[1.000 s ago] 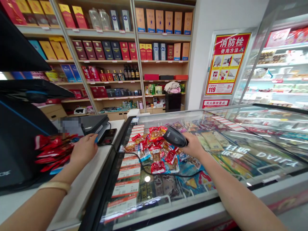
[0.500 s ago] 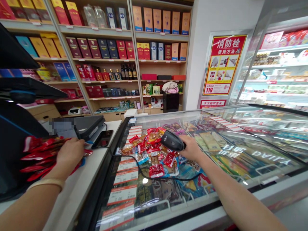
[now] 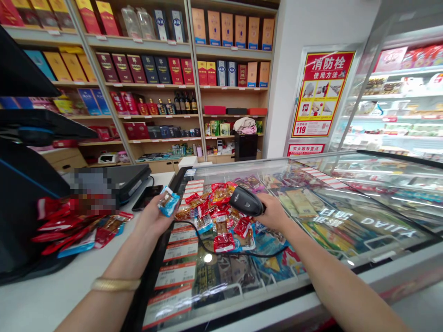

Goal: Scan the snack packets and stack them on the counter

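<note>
Between the fingers of my left hand (image 3: pixel 155 217) is a small blue-and-clear snack packet (image 3: pixel 169 202), held above the freezer's left edge. My right hand (image 3: pixel 273 212) is closed round the handle of a black barcode scanner (image 3: pixel 246 201), whose head points left over a pile of snack packets (image 3: pixel 223 221). Those packets are mostly red with clear windows, some blue, and lie on the freezer's glass lid (image 3: pixel 221 295). A second heap of red and blue packets (image 3: pixel 74 230) rests on the white counter (image 3: pixel 104 267) to the left. The scanner's cable (image 3: pixel 238 254) loops across the glass.
A dark checkout screen and stand (image 3: pixel 24 184) rise at the far left. Behind the counter heap sits a grey-black device (image 3: pixel 133 177), with a phone (image 3: pixel 147 197) beside it. Shelves of boxed bottles (image 3: pixel 155 69) line the back wall. A lit display fridge (image 3: pixel 408 101) stands at right.
My left hand has moved right from the counter heap to the freezer's edge, now with a blue packet in it. My right hand and the scanner have shifted slightly left.
</note>
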Motion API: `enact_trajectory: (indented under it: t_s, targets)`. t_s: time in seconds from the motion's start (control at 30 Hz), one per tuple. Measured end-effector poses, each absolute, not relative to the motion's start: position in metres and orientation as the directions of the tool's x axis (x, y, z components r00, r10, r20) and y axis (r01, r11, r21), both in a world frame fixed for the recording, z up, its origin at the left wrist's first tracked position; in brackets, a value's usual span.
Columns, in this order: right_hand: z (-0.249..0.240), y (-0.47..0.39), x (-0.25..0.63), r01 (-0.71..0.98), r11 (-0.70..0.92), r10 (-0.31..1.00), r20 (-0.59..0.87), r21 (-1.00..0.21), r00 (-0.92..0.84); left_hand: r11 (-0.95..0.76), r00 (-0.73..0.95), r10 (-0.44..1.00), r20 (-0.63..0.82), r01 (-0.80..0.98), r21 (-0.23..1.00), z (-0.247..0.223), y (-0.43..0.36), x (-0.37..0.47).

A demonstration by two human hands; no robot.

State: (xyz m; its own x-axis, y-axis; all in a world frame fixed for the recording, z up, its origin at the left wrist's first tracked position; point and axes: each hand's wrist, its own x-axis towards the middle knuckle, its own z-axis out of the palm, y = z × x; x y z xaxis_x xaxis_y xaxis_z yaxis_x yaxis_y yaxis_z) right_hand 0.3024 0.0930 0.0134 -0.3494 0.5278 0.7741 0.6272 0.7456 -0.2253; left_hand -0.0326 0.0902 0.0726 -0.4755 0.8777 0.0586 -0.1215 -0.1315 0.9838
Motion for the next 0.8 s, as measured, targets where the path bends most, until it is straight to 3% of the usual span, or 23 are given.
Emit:
enact_trajectory:
  t_s: [0.07, 0.13, 0.27, 0.37, 0.8]
  targets:
    - [0.015, 0.092, 0.302, 0.614, 0.756, 0.520, 0.779, -0.228, -0.351, -0.080, -0.406, 0.914, -0.012, -0.209, 0.975, 0.062, 0.084, -0.013]
    - [0.017, 0.091, 0.302, 0.607, 0.760, 0.522, 0.775, -0.231, -0.358, -0.129, -0.382, 0.922, 0.069, -0.133, 0.983, 0.051, 0.077, 0.000]
    - [0.021, 0.086, 0.299, 0.569, 0.790, 0.509, 0.763, -0.230, -0.398, -0.276, -0.311, 0.861, 0.402, 0.378, 0.884, 0.038, 0.067, 0.007]
    - [0.025, 0.080, 0.295, 0.512, 0.827, 0.488, 0.747, -0.231, -0.452, -0.242, -0.258, 0.848, 0.464, 0.590, 0.770, 0.035, 0.064, 0.005]
    - [0.033, 0.071, 0.289, 0.535, 0.803, 0.553, 0.662, -0.262, -0.506, -0.255, -0.178, 0.848, 0.500, 0.690, 0.677, 0.034, 0.059, 0.011]
